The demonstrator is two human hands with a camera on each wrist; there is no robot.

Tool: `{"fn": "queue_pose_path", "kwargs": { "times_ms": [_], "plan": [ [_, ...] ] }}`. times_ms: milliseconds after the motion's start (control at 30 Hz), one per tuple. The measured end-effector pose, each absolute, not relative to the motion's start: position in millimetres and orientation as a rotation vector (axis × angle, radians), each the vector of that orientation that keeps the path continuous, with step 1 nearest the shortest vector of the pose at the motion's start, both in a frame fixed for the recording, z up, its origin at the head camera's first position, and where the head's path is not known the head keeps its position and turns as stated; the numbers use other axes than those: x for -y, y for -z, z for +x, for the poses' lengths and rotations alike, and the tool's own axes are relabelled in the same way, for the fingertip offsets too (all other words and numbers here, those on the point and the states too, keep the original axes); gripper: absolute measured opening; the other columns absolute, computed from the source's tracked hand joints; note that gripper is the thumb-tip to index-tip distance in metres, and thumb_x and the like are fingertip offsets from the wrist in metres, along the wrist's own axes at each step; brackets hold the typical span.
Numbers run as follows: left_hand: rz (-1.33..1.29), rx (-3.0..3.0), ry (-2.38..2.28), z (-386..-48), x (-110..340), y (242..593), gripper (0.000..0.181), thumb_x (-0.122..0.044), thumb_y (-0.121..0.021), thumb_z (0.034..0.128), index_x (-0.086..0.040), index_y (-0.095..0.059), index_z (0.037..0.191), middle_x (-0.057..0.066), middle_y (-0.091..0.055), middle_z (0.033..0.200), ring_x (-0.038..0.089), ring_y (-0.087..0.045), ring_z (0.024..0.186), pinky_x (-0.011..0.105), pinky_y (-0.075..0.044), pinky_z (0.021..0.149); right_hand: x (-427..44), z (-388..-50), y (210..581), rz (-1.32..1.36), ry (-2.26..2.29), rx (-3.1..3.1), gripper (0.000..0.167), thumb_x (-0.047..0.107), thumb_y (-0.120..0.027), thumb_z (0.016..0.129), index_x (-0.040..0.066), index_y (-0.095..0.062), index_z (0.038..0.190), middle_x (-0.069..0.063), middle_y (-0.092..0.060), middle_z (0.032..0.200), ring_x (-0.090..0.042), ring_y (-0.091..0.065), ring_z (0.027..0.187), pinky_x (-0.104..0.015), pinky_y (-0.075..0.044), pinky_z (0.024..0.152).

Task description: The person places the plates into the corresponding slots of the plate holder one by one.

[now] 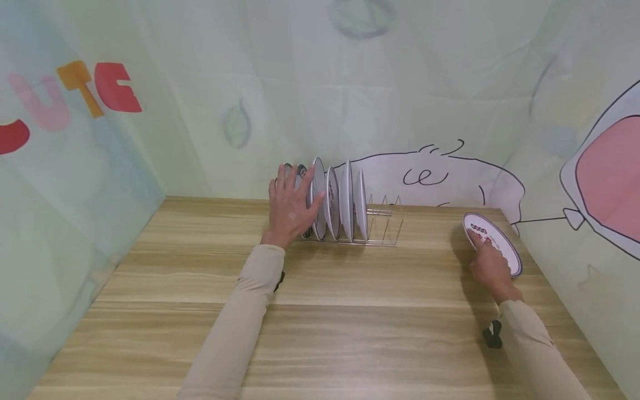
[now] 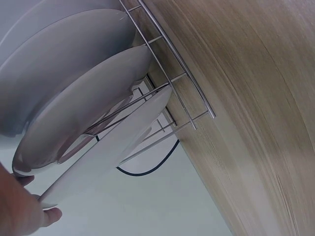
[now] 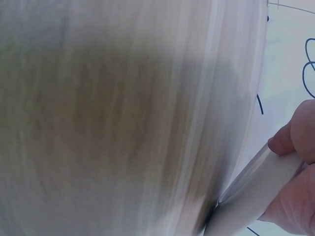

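My left hand (image 1: 290,211) is at the left end of a metal wire dish rack (image 1: 382,244), spread over the plates there. In the left wrist view, its fingertips lie on both sides of the rim of the outermost plate (image 2: 103,157), which leans in the rack. Several more white plates (image 1: 347,203) stand on edge to the right. Over at the right, my right hand (image 1: 492,268) pinches a white plate (image 1: 501,244) with a dark blue rim and red markings. This plate is tilted, its lower edge close to the wooden tabletop.
The rack's right end shows bare wire slots (image 1: 385,222). Under everything lies a wood-grain table (image 1: 350,333). Printed fabric (image 1: 280,83) hangs close behind the rack and along both sides of the table.
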State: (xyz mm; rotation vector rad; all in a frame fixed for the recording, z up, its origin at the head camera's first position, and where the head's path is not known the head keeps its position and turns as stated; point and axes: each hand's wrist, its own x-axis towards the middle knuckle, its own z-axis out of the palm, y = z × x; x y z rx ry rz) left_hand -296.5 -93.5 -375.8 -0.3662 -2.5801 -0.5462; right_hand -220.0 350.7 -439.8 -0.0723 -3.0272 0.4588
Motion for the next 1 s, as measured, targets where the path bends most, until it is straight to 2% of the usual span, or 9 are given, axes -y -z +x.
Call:
{"fn": "queue_pose_path", "kwargs": {
  "times_ms": [167, 333, 500, 733, 900, 1000],
  "plan": [
    [-0.368, 2.581, 0.545, -296.6, 93.5, 376.5, 0.066, -0.053, -0.043, 0.0989, -0.025, -0.032, 0.157, 0.021, -0.031, 0.161, 0.045, -0.015, 0.153, 0.065, -0.016, 0.12, -348.6, -217.9, 437.4, -0.133, -0.511, 3.009, 0.079, -0.006, -0.046, 0.081, 0.01, -0.027, 0.156, -0.046, -0.043, 0.135, -0.066, -0.054, 0.101, -0.071, -0.049, 0.076],
    [-0.367, 2.574, 0.549, -297.8, 93.7, 377.1, 0.065, -0.053, -0.043, 0.0988, -0.025, -0.032, 0.157, 0.023, -0.033, 0.16, 0.046, -0.016, 0.152, 0.066, -0.016, 0.119, -348.7, -217.4, 438.2, -0.167, -0.542, 2.975, 0.08, -0.007, -0.047, 0.081, 0.011, -0.027, 0.156, -0.042, -0.043, 0.139, -0.066, -0.054, 0.1, -0.07, -0.049, 0.073],
    [-0.367, 2.577, 0.534, -297.1, 93.1, 375.7, 0.065, -0.053, -0.044, 0.0986, -0.025, -0.033, 0.157, 0.023, -0.033, 0.159, 0.046, -0.018, 0.152, 0.066, -0.019, 0.118, -346.9, -216.9, 437.7, -0.207, -0.558, 2.944, 0.077, -0.007, -0.046, 0.083, 0.011, -0.028, 0.156, -0.038, -0.042, 0.144, -0.065, -0.053, 0.104, -0.072, -0.047, 0.077],
    [-0.368, 2.571, 0.547, -296.7, 93.0, 375.8, 0.065, -0.052, -0.044, 0.0985, -0.025, -0.033, 0.157, 0.023, -0.034, 0.159, 0.046, -0.017, 0.152, 0.065, -0.018, 0.119, -343.6, -215.5, 435.3, -0.168, -0.565, 2.888, 0.077, -0.009, -0.046, 0.083, 0.009, -0.03, 0.156, -0.036, -0.048, 0.139, -0.059, -0.058, 0.097, -0.07, -0.046, 0.079],
    [-0.366, 2.567, 0.543, -297.2, 93.0, 376.5, 0.066, -0.052, -0.044, 0.0981, -0.025, -0.033, 0.157, 0.023, -0.035, 0.158, 0.046, -0.019, 0.151, 0.066, -0.018, 0.119, -343.0, -213.3, 433.1, -0.124, -0.557, 2.834, 0.078, -0.01, -0.046, 0.079, 0.007, -0.032, 0.154, -0.041, -0.057, 0.122, -0.049, -0.057, 0.08, -0.066, -0.047, 0.074],
    [-0.366, 2.57, 0.545, -297.6, 93.1, 377.4, 0.066, -0.052, -0.044, 0.0982, -0.025, -0.032, 0.157, 0.023, -0.034, 0.159, 0.046, -0.018, 0.152, 0.066, -0.018, 0.119, -342.5, -212.3, 432.0, -0.11, -0.531, 2.815, 0.079, -0.01, -0.047, 0.077, 0.007, -0.033, 0.153, -0.042, -0.06, 0.113, -0.049, -0.056, 0.08, -0.066, -0.047, 0.074]
  ]
}}
